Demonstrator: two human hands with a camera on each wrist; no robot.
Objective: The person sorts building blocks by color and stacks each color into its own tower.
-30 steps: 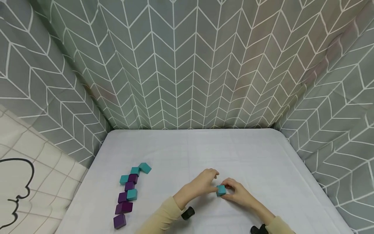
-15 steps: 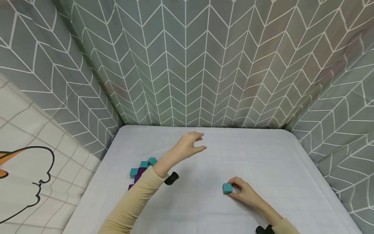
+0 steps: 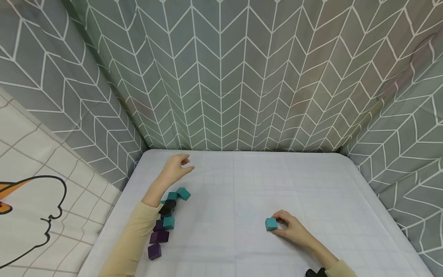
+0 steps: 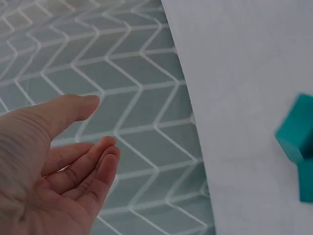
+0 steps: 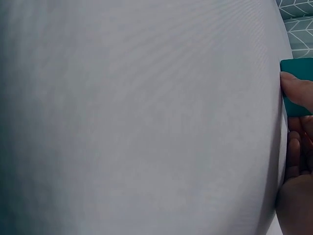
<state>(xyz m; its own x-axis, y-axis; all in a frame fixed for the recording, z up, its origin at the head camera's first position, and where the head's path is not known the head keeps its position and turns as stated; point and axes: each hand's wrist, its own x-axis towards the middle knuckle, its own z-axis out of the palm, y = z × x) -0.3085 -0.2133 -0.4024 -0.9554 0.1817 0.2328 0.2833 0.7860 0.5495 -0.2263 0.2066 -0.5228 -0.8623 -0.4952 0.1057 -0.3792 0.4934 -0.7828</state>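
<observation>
White-clothed table (image 3: 221,192), purple blocks (image 3: 159,237), teal blocks (image 3: 168,223) on it

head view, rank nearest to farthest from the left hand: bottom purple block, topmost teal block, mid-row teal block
1. Topmost teal block: just below the left hand
2. Mid-row teal block: further down
3. Bottom purple block: lowest, leftward
</observation>
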